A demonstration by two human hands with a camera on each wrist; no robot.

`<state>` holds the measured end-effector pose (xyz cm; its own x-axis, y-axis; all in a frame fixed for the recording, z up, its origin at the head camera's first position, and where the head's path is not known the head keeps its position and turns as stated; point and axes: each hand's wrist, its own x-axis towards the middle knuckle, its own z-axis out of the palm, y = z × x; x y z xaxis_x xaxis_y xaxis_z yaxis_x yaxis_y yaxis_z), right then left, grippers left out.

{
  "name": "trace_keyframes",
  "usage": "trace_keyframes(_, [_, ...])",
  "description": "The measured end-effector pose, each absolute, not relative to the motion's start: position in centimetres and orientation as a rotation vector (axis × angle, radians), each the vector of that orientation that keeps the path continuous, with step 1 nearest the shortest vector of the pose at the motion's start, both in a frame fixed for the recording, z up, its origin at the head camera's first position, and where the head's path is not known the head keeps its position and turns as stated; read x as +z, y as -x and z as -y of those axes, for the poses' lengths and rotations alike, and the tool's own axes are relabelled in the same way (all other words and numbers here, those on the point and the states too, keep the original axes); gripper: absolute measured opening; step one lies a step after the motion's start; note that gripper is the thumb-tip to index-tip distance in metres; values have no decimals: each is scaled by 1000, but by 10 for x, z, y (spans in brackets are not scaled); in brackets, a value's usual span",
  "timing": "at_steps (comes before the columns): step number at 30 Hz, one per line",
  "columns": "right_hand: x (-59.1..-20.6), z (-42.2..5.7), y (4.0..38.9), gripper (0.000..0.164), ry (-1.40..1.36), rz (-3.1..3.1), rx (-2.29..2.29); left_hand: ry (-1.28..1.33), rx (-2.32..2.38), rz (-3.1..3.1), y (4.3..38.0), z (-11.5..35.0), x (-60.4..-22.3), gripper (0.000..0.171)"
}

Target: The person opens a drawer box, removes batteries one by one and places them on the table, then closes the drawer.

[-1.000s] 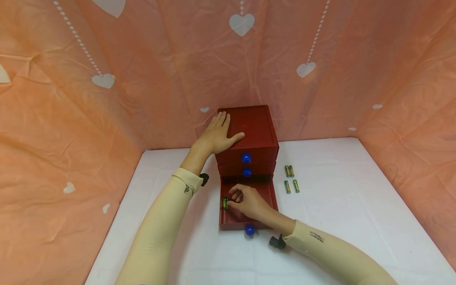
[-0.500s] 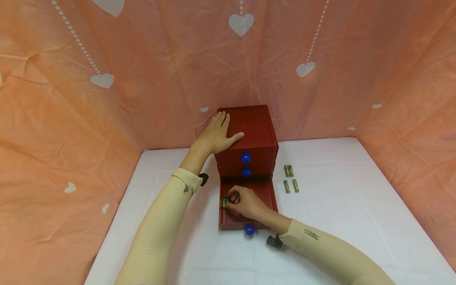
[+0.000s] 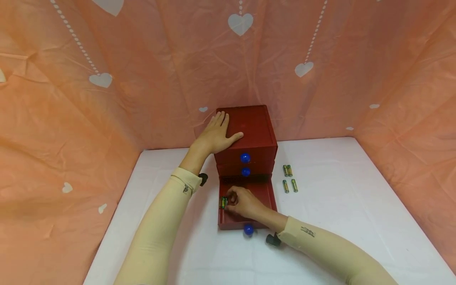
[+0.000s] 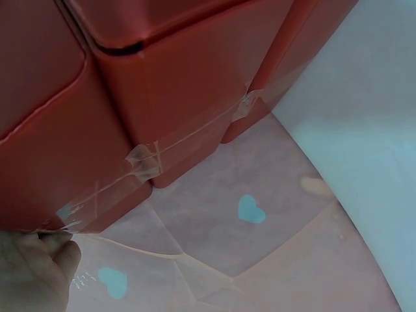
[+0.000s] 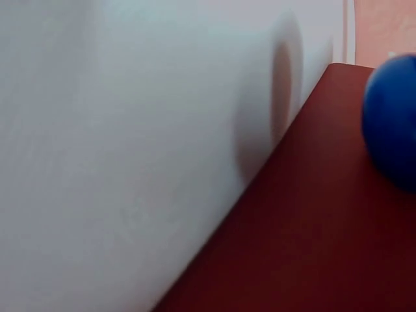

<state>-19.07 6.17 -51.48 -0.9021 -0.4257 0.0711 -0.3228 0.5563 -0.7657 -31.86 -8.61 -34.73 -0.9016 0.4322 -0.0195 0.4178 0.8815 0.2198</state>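
Note:
A dark red cabinet (image 3: pixel 251 124) of stacked drawers has its bottom drawer (image 3: pixel 253 219) pulled out. My left hand (image 3: pixel 215 136) rests on the cabinet's top at the left, fingers straight and thumb spread; the left wrist view catches part of that hand (image 4: pixel 39 270) beside the cabinet's side. Inside the drawer, my right hand (image 3: pixel 244 202) has its fingers curled, with thumb and index at the ends of a small green battery (image 3: pixel 226 202), which they seem to pinch. Touching or very close to it, more green batteries (image 3: pixel 223 202) lie along the drawer's left wall. The fingers partly hide them.
Several more batteries (image 3: pixel 289 171) lie on the white table (image 3: pixel 320 229) right of the cabinet. Blue round knobs (image 3: pixel 245 158) stick out from the drawer fronts; the lowest knob (image 3: pixel 248 229) is near my right wrist. A peach curtain (image 3: pixel 171 79) surrounds the table. Clear tape (image 4: pixel 143 162) crosses the cabinet's side.
My right hand has shifted slightly left, closer to the batteries at the drawer's left wall. The left hand stays in place on the cabinet top.

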Motion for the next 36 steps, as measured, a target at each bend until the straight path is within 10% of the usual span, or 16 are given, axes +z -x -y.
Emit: trace_keyframes(36, [-522,-61,191,42,729,-2726,-1097,-654,309,-2970,316,84,-344,100])
